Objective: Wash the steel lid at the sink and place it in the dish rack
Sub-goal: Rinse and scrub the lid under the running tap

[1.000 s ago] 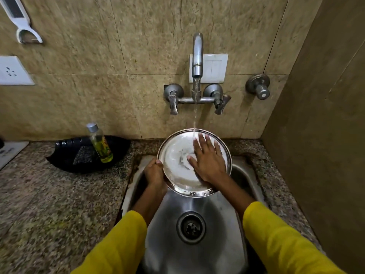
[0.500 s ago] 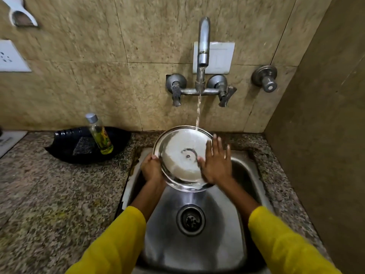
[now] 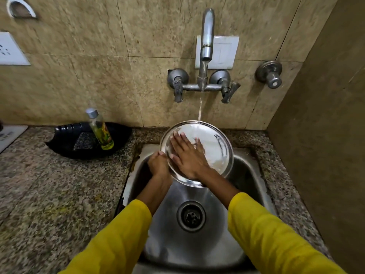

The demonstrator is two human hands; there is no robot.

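Tan stone tiles back a small steel sink (image 3: 245, 175) set into a speckled granite table (image 3: 49, 194), with one tap (image 3: 206, 36) on the wall running a thin stream of water. That stream lands on the far rim of the lid (image 3: 215, 147), which is held tilted over the back of the basin.

Half a second ago the right hand (image 3: 189, 157) lay on the lid's right side; now it has swept across to the left half, palm flat and fingers (image 3: 177, 138) spread wide against the metal. The lid itself has shifted a little to the right, so the water now strikes its upper middle rather than its right edge. The left hand (image 3: 159, 164) still grips the lid's left rim, fingers curled round the edge. I judge this to be rubbing under the rinse, the hand working round the face, so the washing is well along but not finished, and the placing has not begun.

By count: one lid, one sink with one drain (image 3: 191, 216), one tap with two handles below it and one separate valve (image 3: 269, 75) to the right, one bottle (image 3: 99, 131) of yellow-green liquid standing in one black tray (image 3: 65, 143), two hands, two yellow sleeves. No dish rack shows in view.
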